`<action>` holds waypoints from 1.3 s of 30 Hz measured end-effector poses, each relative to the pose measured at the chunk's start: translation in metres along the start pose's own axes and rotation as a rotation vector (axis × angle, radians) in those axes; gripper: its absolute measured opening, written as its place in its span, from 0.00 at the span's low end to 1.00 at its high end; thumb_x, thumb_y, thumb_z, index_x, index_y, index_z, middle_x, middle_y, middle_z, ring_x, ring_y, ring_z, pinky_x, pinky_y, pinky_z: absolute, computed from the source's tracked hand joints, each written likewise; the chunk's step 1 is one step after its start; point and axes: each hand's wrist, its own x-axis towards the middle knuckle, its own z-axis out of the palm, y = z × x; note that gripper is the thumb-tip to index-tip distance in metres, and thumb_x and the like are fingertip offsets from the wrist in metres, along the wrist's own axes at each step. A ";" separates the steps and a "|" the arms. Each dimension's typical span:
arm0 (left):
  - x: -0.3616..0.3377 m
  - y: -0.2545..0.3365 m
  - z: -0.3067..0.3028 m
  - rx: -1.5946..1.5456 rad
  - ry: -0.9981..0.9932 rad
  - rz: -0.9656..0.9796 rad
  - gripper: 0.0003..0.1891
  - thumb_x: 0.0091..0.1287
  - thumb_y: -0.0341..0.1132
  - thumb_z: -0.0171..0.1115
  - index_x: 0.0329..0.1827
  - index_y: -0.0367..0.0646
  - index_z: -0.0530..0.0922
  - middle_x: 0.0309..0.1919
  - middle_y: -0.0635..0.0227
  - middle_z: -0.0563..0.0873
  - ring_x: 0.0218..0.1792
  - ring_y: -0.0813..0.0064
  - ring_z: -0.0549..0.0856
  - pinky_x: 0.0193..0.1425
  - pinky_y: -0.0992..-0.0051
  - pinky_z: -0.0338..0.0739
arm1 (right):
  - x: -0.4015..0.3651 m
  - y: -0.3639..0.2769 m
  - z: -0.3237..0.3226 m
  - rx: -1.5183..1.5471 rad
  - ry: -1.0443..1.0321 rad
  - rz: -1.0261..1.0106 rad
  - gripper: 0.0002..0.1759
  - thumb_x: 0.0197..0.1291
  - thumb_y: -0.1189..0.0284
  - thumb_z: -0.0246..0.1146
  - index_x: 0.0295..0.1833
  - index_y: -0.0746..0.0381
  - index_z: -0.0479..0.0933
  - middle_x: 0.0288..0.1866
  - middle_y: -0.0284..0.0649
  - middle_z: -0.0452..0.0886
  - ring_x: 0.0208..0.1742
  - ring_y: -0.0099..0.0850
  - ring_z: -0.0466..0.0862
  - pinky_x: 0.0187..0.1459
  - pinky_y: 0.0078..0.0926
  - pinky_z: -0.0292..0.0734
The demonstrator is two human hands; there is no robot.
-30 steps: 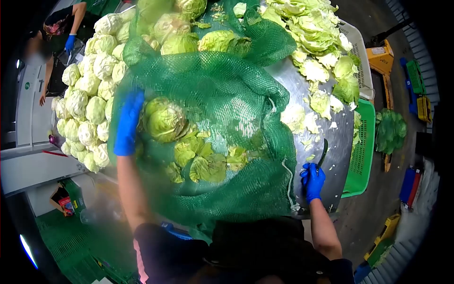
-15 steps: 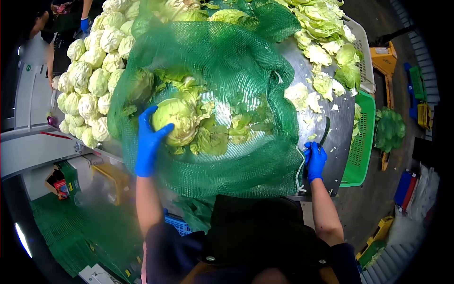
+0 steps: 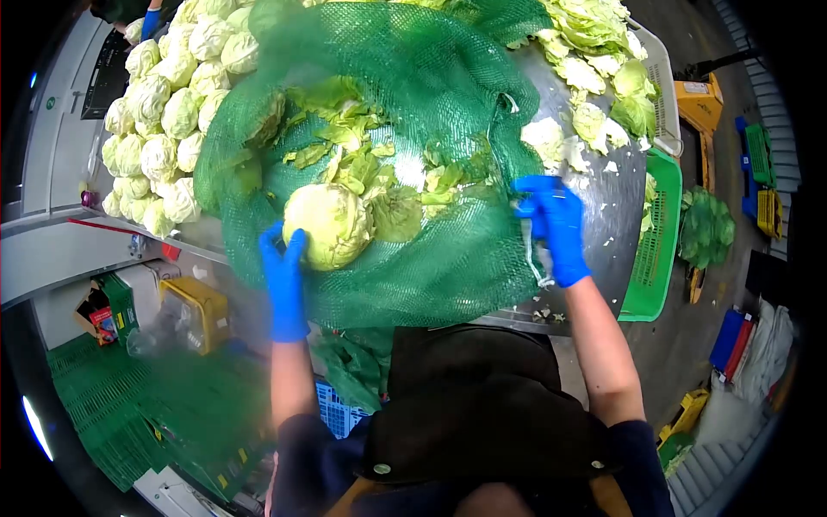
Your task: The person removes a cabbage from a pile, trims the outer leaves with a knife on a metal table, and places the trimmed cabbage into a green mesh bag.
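One net sack [image 3: 431, 95], one green crate [image 3: 659, 250] — two hands: left hand [image 3: 284, 276], right hand [image 3: 553, 226].

Produce-packing hall: heaped cabbages [image 3: 159, 129], steel table [image 3: 603, 250], green crates [image 3: 659, 250].

Right hand [image 3: 551, 226] from the table edge [image 3: 517, 320] onto the green net [image 3: 448, 103]; cabbage [image 3: 327, 226] nearer.

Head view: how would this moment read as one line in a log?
left hand: against round pale-green cabbage head | right hand: at green mesh sack edge | under: steel table
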 end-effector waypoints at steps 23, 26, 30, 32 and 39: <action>-0.118 0.048 0.122 -0.341 -0.060 0.466 0.36 0.57 0.33 0.59 0.72 0.38 0.59 0.70 0.55 0.65 0.73 0.58 0.64 0.77 0.55 0.59 | -0.047 0.024 0.006 0.136 -0.388 0.369 0.18 0.59 0.58 0.71 0.31 0.58 0.73 0.16 0.29 0.69 0.14 0.19 0.68 0.16 0.21 0.61; -0.149 0.069 0.183 -0.233 -0.052 0.452 0.42 0.60 0.43 0.65 0.75 0.39 0.55 0.73 0.56 0.61 0.74 0.58 0.61 0.79 0.56 0.55 | -0.053 0.006 -0.066 0.046 -0.258 0.262 0.12 0.61 0.66 0.70 0.33 0.61 0.77 0.23 0.30 0.77 0.24 0.19 0.76 0.27 0.22 0.73; -0.185 0.041 0.259 -0.213 -0.470 0.468 0.56 0.51 0.51 0.77 0.77 0.39 0.52 0.72 0.57 0.59 0.73 0.59 0.60 0.78 0.58 0.53 | -0.065 0.041 -0.170 0.101 -0.049 0.247 0.08 0.65 0.69 0.66 0.35 0.61 0.78 0.24 0.28 0.77 0.26 0.17 0.75 0.28 0.19 0.72; -0.196 0.014 0.298 -0.073 -0.543 0.446 0.54 0.51 0.44 0.79 0.76 0.38 0.53 0.69 0.57 0.60 0.71 0.60 0.61 0.77 0.59 0.55 | -0.070 0.056 -0.214 0.128 0.022 0.365 0.09 0.66 0.67 0.65 0.38 0.61 0.78 0.23 0.27 0.75 0.23 0.16 0.74 0.25 0.17 0.69; -0.217 0.014 0.361 0.092 -0.659 0.575 0.53 0.46 0.37 0.82 0.73 0.37 0.56 0.66 0.54 0.59 0.69 0.56 0.61 0.75 0.59 0.58 | -0.085 0.070 -0.251 -0.427 0.466 -0.004 0.19 0.63 0.62 0.64 0.51 0.65 0.74 0.41 0.47 0.82 0.43 0.41 0.84 0.44 0.38 0.79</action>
